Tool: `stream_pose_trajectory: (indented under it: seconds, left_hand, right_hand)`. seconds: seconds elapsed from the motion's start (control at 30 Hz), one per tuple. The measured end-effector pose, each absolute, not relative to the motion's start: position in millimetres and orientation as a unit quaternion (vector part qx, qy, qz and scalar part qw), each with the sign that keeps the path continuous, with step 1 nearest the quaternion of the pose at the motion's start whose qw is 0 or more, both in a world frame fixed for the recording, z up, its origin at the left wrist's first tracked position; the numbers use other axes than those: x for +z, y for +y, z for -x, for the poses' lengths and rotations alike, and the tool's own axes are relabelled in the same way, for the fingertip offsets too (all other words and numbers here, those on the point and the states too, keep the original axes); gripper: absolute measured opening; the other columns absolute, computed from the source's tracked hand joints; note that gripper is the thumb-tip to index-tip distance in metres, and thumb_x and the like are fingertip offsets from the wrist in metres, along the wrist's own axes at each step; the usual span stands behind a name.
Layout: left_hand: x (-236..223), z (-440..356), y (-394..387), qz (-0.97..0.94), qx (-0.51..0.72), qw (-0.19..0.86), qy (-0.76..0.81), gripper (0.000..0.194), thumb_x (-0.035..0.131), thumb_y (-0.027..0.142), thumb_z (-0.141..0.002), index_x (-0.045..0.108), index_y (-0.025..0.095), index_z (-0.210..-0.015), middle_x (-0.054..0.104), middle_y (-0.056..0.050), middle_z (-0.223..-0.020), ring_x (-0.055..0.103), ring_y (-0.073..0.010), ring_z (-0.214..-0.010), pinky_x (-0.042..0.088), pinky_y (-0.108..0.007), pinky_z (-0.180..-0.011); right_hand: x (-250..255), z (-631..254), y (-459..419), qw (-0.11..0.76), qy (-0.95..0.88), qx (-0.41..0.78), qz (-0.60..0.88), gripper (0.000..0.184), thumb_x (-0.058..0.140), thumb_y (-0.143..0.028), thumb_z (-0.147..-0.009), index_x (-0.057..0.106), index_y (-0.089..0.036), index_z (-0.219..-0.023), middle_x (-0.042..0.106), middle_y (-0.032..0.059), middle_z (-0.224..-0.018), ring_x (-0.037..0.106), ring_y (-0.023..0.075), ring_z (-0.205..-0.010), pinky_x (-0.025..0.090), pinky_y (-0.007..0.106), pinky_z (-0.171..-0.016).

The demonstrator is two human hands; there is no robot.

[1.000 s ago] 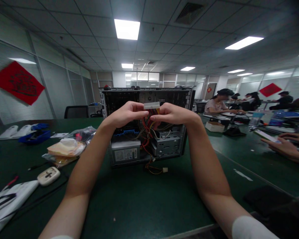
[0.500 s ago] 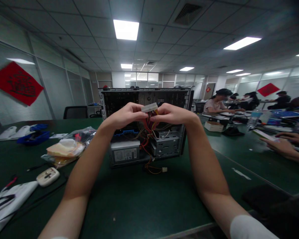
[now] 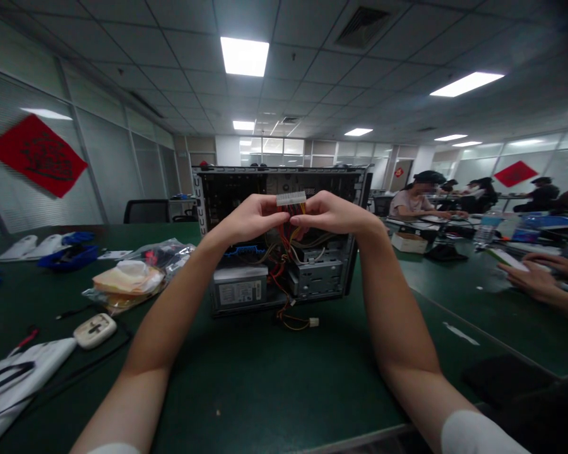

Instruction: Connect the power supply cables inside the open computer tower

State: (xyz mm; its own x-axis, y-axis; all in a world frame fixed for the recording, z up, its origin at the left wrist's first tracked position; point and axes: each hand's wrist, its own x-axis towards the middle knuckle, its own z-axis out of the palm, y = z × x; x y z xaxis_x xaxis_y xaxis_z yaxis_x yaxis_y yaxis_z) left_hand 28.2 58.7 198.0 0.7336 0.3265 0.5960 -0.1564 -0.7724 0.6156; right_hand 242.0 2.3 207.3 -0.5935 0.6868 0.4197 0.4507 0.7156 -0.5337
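Note:
Between my two hands is a wide white power connector with a bundle of red, yellow and black wires hanging below it. My left hand pinches its left side and my right hand its right side, thumbs near each other under the plug. Behind them an open computer case stands on the green table. Low in the case at left sits a power supply; a metal drive cage is at its right. A small white plug on a wire lies in front of the case.
To the left are a clear plastic bag with contents, a beige square device, a white pouch and cables. At right another person's hands hold a flat object. A white box and a water bottle stand further back.
The connector has shifted slightly right and is turned more level, with both hands still on it. The whole view has moved a little to the right as well.

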Motion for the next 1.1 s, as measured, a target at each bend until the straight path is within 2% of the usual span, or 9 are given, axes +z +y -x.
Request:
stream_pose_trajectory:
  seconds: [0.13, 0.3, 0.47, 0.7, 0.93, 1.1]
  left_hand:
    - [198.0, -29.6, 57.1, -0.867, 0.365, 0.339, 0.038, 0.028, 0.077, 0.033, -0.078, 0.075, 0.01, -0.094, 0.077, -0.007, -0.087, 0.071, -0.0204, -0.08, 0.056, -0.033, -0.079]
    - [198.5, -23.3, 57.1, -0.861, 0.341, 0.373, 0.055, 0.03, 0.081, 0.036, -0.075, 0.075, 0.011, -0.09, 0.076, -0.006, -0.08, 0.071, -0.0189, -0.075, 0.055, -0.028, -0.071]
    - [195.9, -21.8, 62.0, -0.853, 0.333, 0.4, 0.046, 0.036, 0.084, 0.04, -0.074, 0.075, 0.011, -0.093, 0.077, -0.008, -0.083, 0.072, -0.0209, -0.08, 0.057, -0.03, -0.075]
    - [195.0, -21.4, 63.6, -0.848, 0.307, 0.431, 0.034, 0.036, 0.085, 0.04, -0.073, 0.074, 0.011, -0.093, 0.076, -0.008, -0.083, 0.073, -0.0209, -0.078, 0.058, -0.031, -0.076]
    - [198.2, -20.0, 61.1, -0.86, 0.312, 0.403, 0.027, 0.026, 0.082, 0.031, -0.074, 0.072, 0.012, -0.089, 0.075, -0.004, -0.081, 0.07, -0.016, -0.074, 0.054, -0.025, -0.072]
    - [199.4, -20.5, 59.8, -0.872, 0.314, 0.375, 0.034, 0.024, 0.079, 0.029, -0.076, 0.069, 0.012, -0.089, 0.073, -0.003, -0.081, 0.068, -0.0157, -0.074, 0.053, -0.025, -0.07]
  right_hand:
    - [207.8, -242.6, 1.1, 0.305, -0.876, 0.19, 0.321, 0.038, 0.071, -0.05, -0.088, 0.075, -0.012, -0.086, 0.078, 0.0072, -0.08, 0.073, 0.0161, -0.073, 0.058, 0.025, -0.067]
    - [209.2, -243.4, -0.6, 0.29, -0.884, 0.181, 0.32, 0.036, 0.068, -0.047, -0.091, 0.076, -0.013, -0.087, 0.078, 0.0069, -0.081, 0.072, 0.0151, -0.073, 0.057, 0.024, -0.066]
    - [210.2, -240.5, -2.9, 0.289, -0.889, 0.164, 0.315, 0.034, 0.068, -0.046, -0.091, 0.077, -0.013, -0.084, 0.077, 0.0061, -0.08, 0.071, 0.015, -0.072, 0.056, 0.023, -0.066]
    - [210.7, -239.8, -3.6, 0.283, -0.892, 0.16, 0.314, 0.033, 0.07, -0.046, -0.089, 0.077, -0.013, -0.09, 0.078, 0.0056, -0.081, 0.071, 0.015, -0.072, 0.055, 0.023, -0.066]
    - [211.3, -239.3, -4.9, 0.268, -0.896, 0.177, 0.307, 0.036, 0.069, -0.049, -0.089, 0.078, -0.014, -0.09, 0.078, 0.0063, -0.082, 0.071, 0.0153, -0.075, 0.055, 0.024, -0.068]
    - [211.1, -239.2, -4.3, 0.265, -0.9, 0.169, 0.301, 0.037, 0.068, -0.048, -0.091, 0.077, -0.013, -0.09, 0.078, 0.0069, -0.082, 0.072, 0.0152, -0.075, 0.055, 0.023, -0.068]
